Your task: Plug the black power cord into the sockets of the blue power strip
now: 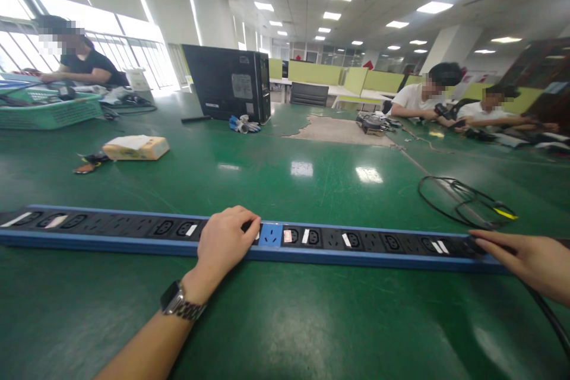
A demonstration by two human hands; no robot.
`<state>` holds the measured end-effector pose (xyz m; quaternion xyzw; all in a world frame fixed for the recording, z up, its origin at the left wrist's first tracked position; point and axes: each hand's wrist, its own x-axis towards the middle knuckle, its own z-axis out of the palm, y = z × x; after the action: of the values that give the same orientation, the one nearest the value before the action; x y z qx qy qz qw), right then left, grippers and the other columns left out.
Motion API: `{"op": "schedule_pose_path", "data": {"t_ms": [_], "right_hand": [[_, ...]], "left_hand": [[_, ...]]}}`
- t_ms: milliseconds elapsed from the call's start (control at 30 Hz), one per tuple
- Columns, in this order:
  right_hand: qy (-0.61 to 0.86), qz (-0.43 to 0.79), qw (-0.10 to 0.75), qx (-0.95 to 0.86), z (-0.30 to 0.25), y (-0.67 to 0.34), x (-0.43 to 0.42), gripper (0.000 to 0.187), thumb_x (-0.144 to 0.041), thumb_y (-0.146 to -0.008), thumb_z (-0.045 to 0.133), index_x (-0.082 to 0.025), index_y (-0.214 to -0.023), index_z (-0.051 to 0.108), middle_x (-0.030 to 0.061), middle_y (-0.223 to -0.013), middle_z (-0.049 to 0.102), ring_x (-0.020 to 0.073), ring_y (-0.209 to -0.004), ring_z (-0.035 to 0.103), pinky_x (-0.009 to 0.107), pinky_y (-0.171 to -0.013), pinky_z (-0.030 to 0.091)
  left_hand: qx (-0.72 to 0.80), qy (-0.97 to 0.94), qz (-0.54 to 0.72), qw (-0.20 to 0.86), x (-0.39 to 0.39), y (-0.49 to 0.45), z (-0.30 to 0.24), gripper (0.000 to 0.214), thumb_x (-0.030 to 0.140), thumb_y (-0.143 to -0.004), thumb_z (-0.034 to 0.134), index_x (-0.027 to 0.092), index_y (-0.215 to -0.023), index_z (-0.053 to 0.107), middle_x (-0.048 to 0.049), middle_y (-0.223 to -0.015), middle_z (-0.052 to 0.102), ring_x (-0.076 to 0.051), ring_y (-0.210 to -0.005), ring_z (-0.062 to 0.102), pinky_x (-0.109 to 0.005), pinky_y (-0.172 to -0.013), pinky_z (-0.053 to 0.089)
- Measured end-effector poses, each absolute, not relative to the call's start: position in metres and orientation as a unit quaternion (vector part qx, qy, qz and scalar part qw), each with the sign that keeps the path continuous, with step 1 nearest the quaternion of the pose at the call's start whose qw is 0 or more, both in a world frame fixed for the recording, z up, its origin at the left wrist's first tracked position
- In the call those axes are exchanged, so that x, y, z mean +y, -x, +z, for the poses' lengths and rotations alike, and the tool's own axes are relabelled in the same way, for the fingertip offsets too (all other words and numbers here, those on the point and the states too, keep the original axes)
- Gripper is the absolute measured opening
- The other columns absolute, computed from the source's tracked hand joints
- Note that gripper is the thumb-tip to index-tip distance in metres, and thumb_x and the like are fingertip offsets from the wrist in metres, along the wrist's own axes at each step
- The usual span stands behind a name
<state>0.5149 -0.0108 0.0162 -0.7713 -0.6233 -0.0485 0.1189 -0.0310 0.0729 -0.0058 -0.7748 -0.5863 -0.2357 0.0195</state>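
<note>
A long blue power strip [356, 257] with a row of black sockets lies across the green table. One socket [270, 235] near its middle is bright blue, and small white labels stick to several others. My left hand [227, 234], with a metal-band watch [182, 301] on the wrist, closes over the strip just left of the blue socket. At the strip's right end, my right hand [529, 258] pinches a dark piece that looks like a black plug [474, 244]; its fingers partly hide it. A black cable [550, 317] runs down from beneath that hand.
Beyond the strip lie a coiled black cable [463, 199], a tissue pack [136, 147] and blue-grey gloves [244, 124]. A black computer case [227, 83] stands farther back. A green basket [51, 111] sits at left. People work at left [89, 65] and at right [416, 98].
</note>
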Motion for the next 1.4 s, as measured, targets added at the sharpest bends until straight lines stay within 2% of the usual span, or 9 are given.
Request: {"op": "schedule_pose_path", "data": {"t_ms": [167, 467, 600, 733, 933, 1100, 1233, 1400], "right_hand": [[0.787, 0.021, 0.085, -0.611, 0.018, -0.511, -0.012, 0.055, -0.059, -0.072, 0.047, -0.025, -0.106, 0.073, 0.0043, -0.1, 0.073, 0.029, -0.094, 0.067, 0.037, -0.083, 0.051], [0.79, 0.028, 0.075, -0.608, 0.018, -0.518, -0.009, 0.055, -0.059, -0.071, 0.048, -0.026, -0.107, 0.073, 0.004, -0.1, 0.073, 0.0287, -0.097, 0.067, 0.036, -0.083, 0.05], [0.775, -0.005, 0.06, -0.628, 0.021, -0.506, -0.013, 0.052, -0.055, -0.077, 0.045, -0.023, -0.107, 0.073, 0.0053, -0.101, 0.073, 0.0285, -0.096, 0.067, 0.034, -0.083, 0.049], [0.758, -0.029, 0.076, -0.647, 0.019, -0.492, -0.017, 0.046, -0.051, -0.079, 0.046, -0.024, -0.104, 0.074, 0.0052, -0.102, 0.073, 0.029, -0.094, 0.067, 0.034, -0.081, 0.049], [0.782, 0.032, 0.098, -0.615, 0.032, -0.488, -0.019, 0.047, -0.055, -0.075, 0.051, -0.025, -0.102, 0.074, 0.0035, -0.097, 0.074, 0.0269, -0.086, 0.068, 0.031, -0.074, 0.05], [0.824, -0.069, 0.151, -0.541, 0.056, -0.507, -0.029, 0.052, -0.06, -0.069, 0.052, -0.026, -0.101, 0.074, 0.0037, -0.1, 0.073, 0.0267, -0.084, 0.069, 0.032, -0.071, 0.05], [0.795, -0.023, 0.101, -0.598, 0.044, -0.54, -0.028, 0.053, -0.064, -0.068, 0.049, -0.029, -0.099, 0.075, 0.001, -0.097, 0.074, 0.0273, -0.086, 0.069, 0.033, -0.072, 0.054], [0.781, -0.004, 0.08, -0.619, 0.017, -0.564, -0.023, 0.055, -0.065, -0.073, 0.046, -0.03, -0.107, 0.072, -0.0009, -0.105, 0.072, 0.0261, -0.096, 0.067, 0.034, -0.083, 0.053]], "left_hand": [[-0.582, 0.777, -0.238, 0.021, 0.072, 0.032, -0.006, 0.029, 0.036, -0.088, 0.046, 0.022, -0.079, 0.069, -0.0031, -0.087, 0.07, -0.021, -0.083, 0.062, -0.031, -0.072, 0.044], [-0.585, 0.777, -0.231, 0.026, 0.074, 0.031, -0.006, 0.03, 0.036, -0.089, 0.045, 0.022, -0.079, 0.069, -0.0031, -0.089, 0.07, -0.021, -0.083, 0.062, -0.031, -0.072, 0.044], [-0.59, 0.775, -0.226, 0.022, 0.074, 0.031, -0.006, 0.03, 0.037, -0.088, 0.045, 0.022, -0.08, 0.069, -0.0023, -0.089, 0.07, -0.021, -0.083, 0.062, -0.031, -0.072, 0.043], [-0.59, 0.774, -0.227, 0.021, 0.075, 0.031, -0.006, 0.03, 0.037, -0.088, 0.045, 0.022, -0.079, 0.069, -0.0023, -0.087, 0.07, -0.021, -0.083, 0.062, -0.031, -0.071, 0.043], [-0.587, 0.775, -0.233, 0.023, 0.074, 0.031, -0.006, 0.031, 0.038, -0.088, 0.044, 0.022, -0.08, 0.069, -0.0019, -0.087, 0.07, -0.021, -0.082, 0.062, -0.031, -0.071, 0.042], [-0.594, 0.772, -0.225, 0.02, 0.075, 0.031, -0.005, 0.032, 0.039, -0.087, 0.044, 0.022, -0.079, 0.069, -0.0017, -0.087, 0.069, -0.021, -0.083, 0.062, -0.031, -0.069, 0.042], [-0.598, 0.77, -0.219, 0.02, 0.076, 0.03, -0.004, 0.031, 0.038, -0.088, 0.044, 0.022, -0.079, 0.069, -0.001, -0.088, 0.07, -0.02, -0.083, 0.062, -0.03, -0.068, 0.041], [-0.6, 0.77, -0.217, 0.018, 0.075, 0.029, -0.004, 0.03, 0.038, -0.088, 0.044, 0.023, -0.081, 0.07, -0.0003, -0.088, 0.07, -0.02, -0.083, 0.062, -0.03, -0.067, 0.04]]}}
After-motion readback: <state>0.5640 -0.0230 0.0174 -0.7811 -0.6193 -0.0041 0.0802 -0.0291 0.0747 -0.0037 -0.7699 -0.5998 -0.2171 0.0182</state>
